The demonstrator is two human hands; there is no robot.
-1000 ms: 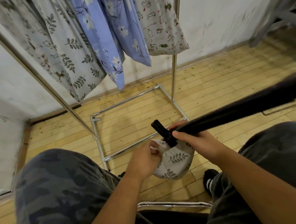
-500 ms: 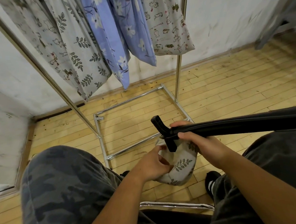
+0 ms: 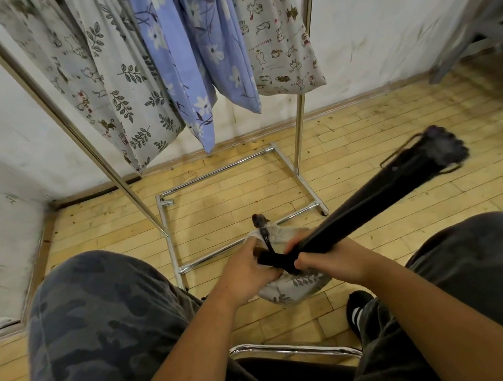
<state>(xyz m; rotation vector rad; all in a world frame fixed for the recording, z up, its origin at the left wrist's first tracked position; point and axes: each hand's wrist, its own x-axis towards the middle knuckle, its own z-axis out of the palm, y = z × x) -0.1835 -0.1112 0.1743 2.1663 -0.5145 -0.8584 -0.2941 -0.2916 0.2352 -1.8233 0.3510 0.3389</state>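
Observation:
I sit with both hands between my knees. My right hand [image 3: 329, 259] grips the near end of a long black folded rod bundle [image 3: 370, 201], which slants up and to the right, its far end blurred. My left hand [image 3: 245, 269] holds a bunched grey cloth with a leaf print [image 3: 296, 287] together with the black clip end [image 3: 264, 233] of the bundle. The cloth hangs below both hands. My fingers hide where cloth and clip meet.
A chrome clothes rack [image 3: 300, 147] stands ahead on the wooden floor [image 3: 386, 125], with several printed cloths [image 3: 122, 80] hanging from it. Its base frame [image 3: 167, 224] lies just beyond my hands. A chrome chair rim [image 3: 293, 348] shows between my legs. A white wall stands behind the rack.
The black bundle has swung from lying level to slanting up and away to the right. My left hand has moved up from the cloth onto the clip end.

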